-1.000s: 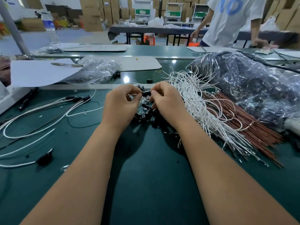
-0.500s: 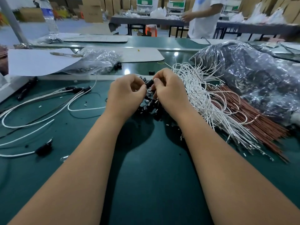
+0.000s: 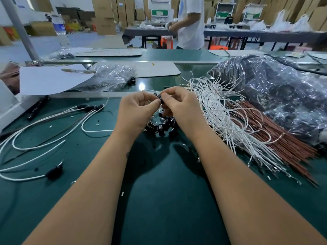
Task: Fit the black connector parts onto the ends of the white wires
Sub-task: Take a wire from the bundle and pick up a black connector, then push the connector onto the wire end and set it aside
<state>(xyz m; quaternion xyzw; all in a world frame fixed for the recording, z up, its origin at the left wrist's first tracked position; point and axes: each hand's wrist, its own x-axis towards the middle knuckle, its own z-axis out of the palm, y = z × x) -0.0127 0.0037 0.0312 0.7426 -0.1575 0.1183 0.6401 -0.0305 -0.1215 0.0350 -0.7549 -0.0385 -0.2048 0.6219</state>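
A small black connector part (image 3: pixel 158 96) is pinched between my left hand (image 3: pixel 136 112) and my right hand (image 3: pixel 180 108), held just above the green table. Both hands have their fingers curled round it, thumbs meeting at the part. Below the hands lies a pile of loose black connector parts (image 3: pixel 161 125). To the right spreads a thick bundle of white wires (image 3: pixel 223 119) with bare metal ends. On the left lie several white wires with black connectors fitted (image 3: pixel 90 108), and one more fitted connector (image 3: pixel 54 172) near the front left.
A bundle of brown wires (image 3: pixel 276 135) and a large plastic bag of dark parts (image 3: pixel 276 92) fill the right side. A small clear bag (image 3: pixel 113 78) and white paper sheets (image 3: pixel 51 80) lie at the back left. Another person (image 3: pixel 191 23) stands behind the table.
Both hands have stayed together on the connector part, turning it slightly between the fingers. The head camera has tilted up a little, so the background shifted.
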